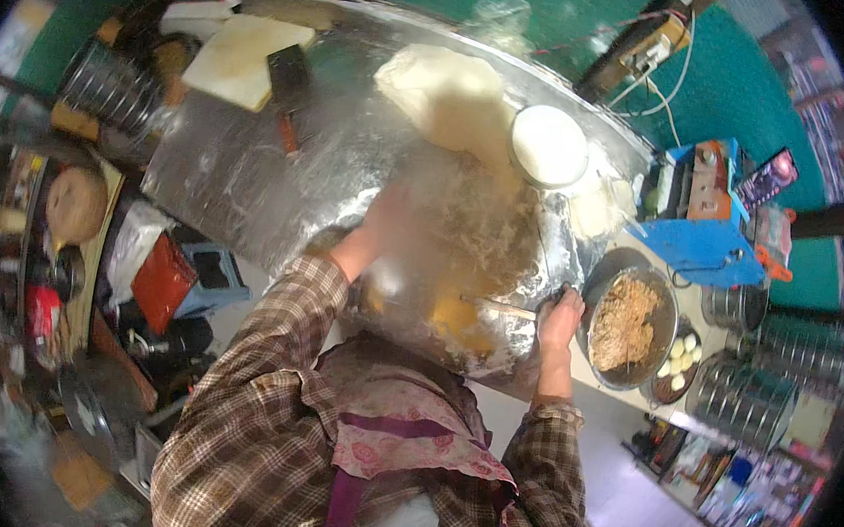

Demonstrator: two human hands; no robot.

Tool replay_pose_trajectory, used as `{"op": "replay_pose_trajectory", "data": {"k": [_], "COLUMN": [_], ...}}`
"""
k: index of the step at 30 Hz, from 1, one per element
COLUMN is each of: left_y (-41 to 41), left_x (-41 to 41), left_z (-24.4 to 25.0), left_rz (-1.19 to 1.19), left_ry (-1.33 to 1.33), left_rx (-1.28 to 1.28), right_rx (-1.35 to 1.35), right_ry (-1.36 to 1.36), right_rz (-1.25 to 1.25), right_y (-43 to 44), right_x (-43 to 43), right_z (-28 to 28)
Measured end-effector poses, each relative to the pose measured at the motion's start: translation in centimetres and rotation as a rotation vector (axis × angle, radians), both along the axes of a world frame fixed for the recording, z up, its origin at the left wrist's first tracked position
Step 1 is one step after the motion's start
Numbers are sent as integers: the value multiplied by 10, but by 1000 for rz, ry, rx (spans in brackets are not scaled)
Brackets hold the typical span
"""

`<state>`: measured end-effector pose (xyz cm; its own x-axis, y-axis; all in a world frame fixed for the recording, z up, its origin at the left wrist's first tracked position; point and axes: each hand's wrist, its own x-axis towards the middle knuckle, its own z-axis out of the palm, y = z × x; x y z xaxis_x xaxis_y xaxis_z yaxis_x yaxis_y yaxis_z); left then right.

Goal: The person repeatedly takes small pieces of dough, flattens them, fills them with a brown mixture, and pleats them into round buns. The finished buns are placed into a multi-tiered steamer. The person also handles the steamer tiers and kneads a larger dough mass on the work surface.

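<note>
A blurred patch covers much of the middle of the head view. My left hand (pixel 384 224) reaches over the floury metal worktop (pixel 227 171); its fingers are lost in the blur, so any hold is hidden. My right hand (pixel 560 319) is closed around a slim tool (pixel 502 307) that points left across the worktop's near right part. Beyond the hands lies a large pale sheet of dough (pixel 438 77), partly blurred. Right of the dough is a round white-topped container (pixel 550 147). Close to my right hand stands a metal pot of crumbly brown filling (pixel 624 322).
A cleaver (pixel 287 82) rests with its blade against a white cutting board (pixel 233 55) at far left. Beside the pot, a small basket (pixel 671 387) holds several white rounded pieces (pixel 680 355). A blue box (pixel 705 251) and a power socket (pixel 647 54) are at right.
</note>
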<state>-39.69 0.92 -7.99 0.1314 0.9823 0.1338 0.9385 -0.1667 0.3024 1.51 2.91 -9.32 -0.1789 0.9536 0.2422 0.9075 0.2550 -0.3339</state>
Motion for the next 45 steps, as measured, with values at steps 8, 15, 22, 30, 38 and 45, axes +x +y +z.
{"op": "replay_pose_trajectory", "data": {"k": [8, 15, 22, 30, 38, 45], "left_y": [152, 223, 214, 115, 98, 86], "left_x": [33, 57, 54, 18, -15, -27], "left_z": [25, 21, -3, -4, -43, -35], "left_rz": [-200, 19, 160, 177, 57, -39], "left_ry": [-209, -215, -440, -976, -611, -526], "left_rx": [-35, 178, -42, -26, 40, 35], "right_rx": [-216, -387, -477, -365, -309, -271], "right_ry": [359, 819, 694, 222, 87, 141], "right_rz": [-250, -338, -295, 181, 60, 215], "right_y": [-40, -88, -45, 70, 78, 114], "right_x": [-56, -95, -119, -136, -174, -178], "right_z": [49, 63, 81, 98, 52, 79]}}
